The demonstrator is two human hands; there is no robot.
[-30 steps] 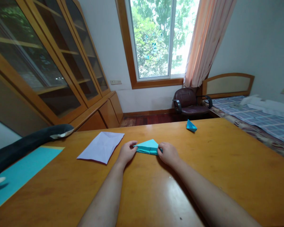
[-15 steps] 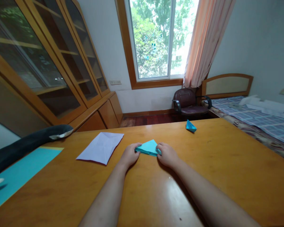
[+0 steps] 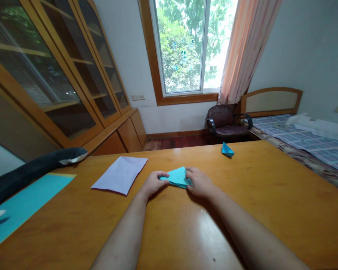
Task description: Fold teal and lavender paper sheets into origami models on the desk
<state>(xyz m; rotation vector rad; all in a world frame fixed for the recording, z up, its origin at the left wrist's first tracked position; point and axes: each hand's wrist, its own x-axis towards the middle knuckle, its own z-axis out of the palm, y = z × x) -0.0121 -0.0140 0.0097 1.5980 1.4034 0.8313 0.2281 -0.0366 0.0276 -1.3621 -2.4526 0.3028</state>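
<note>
Left hand [image 3: 153, 183] and right hand [image 3: 199, 182] pinch opposite ends of folded turquoise paper piece [image 3: 177, 176], flat on glossy wooden table [image 3: 270, 195]. Risk: uneven pinch pressure could skew crease, paper sliding on slick varnish.

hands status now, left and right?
Left hand: pinching the left edge of the folded teal paper.
Right hand: pinching its right edge.
</note>
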